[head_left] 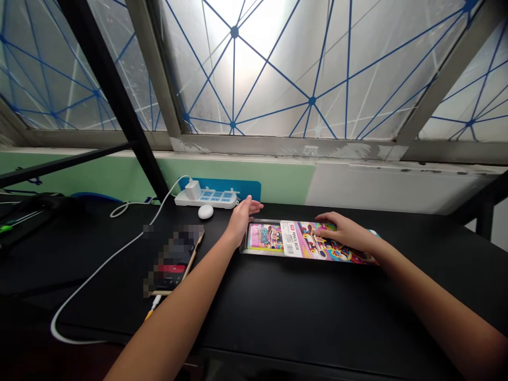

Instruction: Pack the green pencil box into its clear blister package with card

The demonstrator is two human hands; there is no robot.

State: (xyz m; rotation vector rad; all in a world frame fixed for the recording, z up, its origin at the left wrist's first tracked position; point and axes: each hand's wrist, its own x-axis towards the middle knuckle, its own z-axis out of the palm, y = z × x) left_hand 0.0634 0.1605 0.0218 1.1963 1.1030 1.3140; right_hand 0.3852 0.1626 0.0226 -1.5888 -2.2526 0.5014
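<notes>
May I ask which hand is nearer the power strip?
Left. The left hand is near the right end of the power strip; the right hand is farther, on the pencil box.

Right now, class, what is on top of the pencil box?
On the pencil box are a white label with a barcode and the person's right hand. The hand covers part of the bright print, so what is beneath it cannot be seen.

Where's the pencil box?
In the head view, the pencil box lies right of centre on the black desk, the left hand at its left end and the right hand over its right part.
</notes>
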